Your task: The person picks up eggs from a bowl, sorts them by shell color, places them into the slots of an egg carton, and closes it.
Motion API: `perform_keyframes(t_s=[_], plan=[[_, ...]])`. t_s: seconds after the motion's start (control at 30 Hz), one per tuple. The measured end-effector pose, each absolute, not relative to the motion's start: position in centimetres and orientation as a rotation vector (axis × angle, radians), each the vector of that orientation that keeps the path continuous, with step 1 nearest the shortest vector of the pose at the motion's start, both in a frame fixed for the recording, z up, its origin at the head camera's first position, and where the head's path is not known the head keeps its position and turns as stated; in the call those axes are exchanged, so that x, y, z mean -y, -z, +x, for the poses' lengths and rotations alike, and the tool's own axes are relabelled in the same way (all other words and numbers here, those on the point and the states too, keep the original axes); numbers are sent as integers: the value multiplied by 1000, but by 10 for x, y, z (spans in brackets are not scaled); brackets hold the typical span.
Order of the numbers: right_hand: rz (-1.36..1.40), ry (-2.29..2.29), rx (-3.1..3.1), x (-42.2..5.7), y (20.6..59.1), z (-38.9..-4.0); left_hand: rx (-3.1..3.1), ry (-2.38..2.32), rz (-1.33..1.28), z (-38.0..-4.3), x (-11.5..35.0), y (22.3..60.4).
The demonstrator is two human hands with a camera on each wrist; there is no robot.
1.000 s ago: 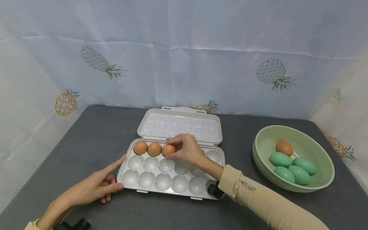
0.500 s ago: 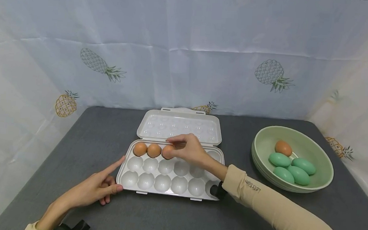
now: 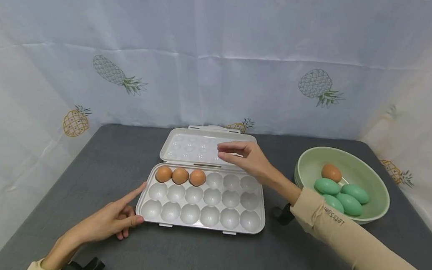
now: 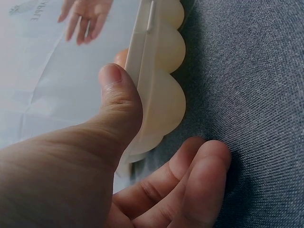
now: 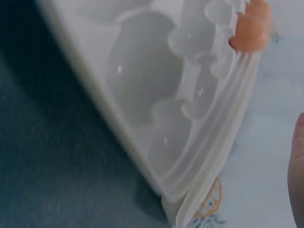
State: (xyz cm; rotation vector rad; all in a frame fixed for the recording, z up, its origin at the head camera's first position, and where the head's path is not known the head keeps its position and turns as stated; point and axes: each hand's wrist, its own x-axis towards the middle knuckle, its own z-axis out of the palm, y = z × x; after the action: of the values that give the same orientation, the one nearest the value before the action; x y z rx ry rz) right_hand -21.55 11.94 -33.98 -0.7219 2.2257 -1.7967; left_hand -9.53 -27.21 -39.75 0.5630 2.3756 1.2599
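Note:
A white egg tray [image 3: 202, 203] lies on the dark table with its lid [image 3: 196, 145] folded back behind it. In its back row, from the left corner, sit three brown eggs [image 3: 197, 178]. The left hand [image 3: 106, 221] rests at the tray's left side: its straight index finger and thumb touch the edge, the other fingers loosely curled below. In the left wrist view, the thumb [image 4: 121, 97] lies against the tray's rim. The right hand [image 3: 246, 158] hovers over the lid's right half, thumb and fingers apart, holding nothing. Only a sliver of it shows in the right wrist view.
At the right stands a pale green bowl [image 3: 379, 186], seemingly stacked on another, holding one brown egg [image 3: 331, 172] and several green eggs [image 3: 352, 204]. The right sleeve [image 3: 344, 234] passes in front of its lower left rim. A pineapple-print curtain [image 3: 219, 89] closes off the back.
The right hand has let go of the third brown egg, which sits in its cup, and has moved up and to the right. The left hand has stayed in place.

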Motion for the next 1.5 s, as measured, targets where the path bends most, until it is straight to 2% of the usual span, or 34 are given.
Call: perform_keyframes(t_s=[0.23, 0.47, 1.17, 1.27, 1.5], plan=[[-815, 2064, -1993, -164, 331, -220, -2374, -1267, 567, -95, 273, 398], [-967, 2147, -1857, -222, 320, -221, -2381, -1256, 555, -95, 273, 397], [-991, 2250, -1726, -373, 331, -222, -2387, -1258, 579, -95, 274, 397], [-894, 2233, -1823, -388, 331, -220, -2384, -1259, 567, -95, 273, 397], [-410, 1971, -2367, -400, 333, -212, -2370, -1268, 555, -95, 272, 397]])
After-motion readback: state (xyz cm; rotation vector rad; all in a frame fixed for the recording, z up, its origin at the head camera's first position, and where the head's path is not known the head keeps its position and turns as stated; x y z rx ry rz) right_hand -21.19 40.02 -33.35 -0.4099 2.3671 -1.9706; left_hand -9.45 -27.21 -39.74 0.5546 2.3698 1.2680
